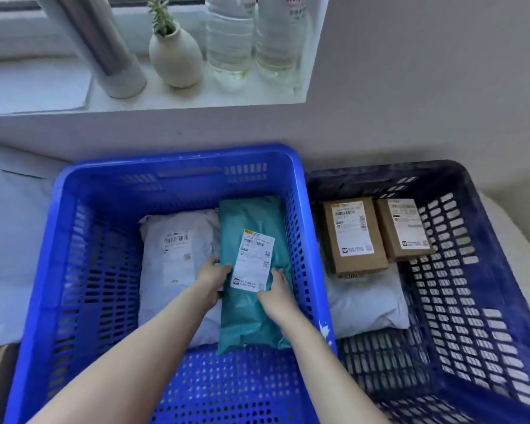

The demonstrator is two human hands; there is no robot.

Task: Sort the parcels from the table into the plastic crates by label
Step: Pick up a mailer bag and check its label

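Mailer [251, 319], teal poly: likely soft, light, slick. Left grip [212, 275] pinches left edge; right grip [278, 289] on right side, closure unclear. Best held mid-length, both edges.

left hand [212, 278] pinches, right hand [277, 293] lies flat.

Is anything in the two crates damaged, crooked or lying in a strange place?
Only small things. The bright blue crate has white scuff marks on its rim, near the right hand. In the dark blue crate, the two cardboard boxes overlap the far end of a white mailer bag. Nothing looks torn or spilled.
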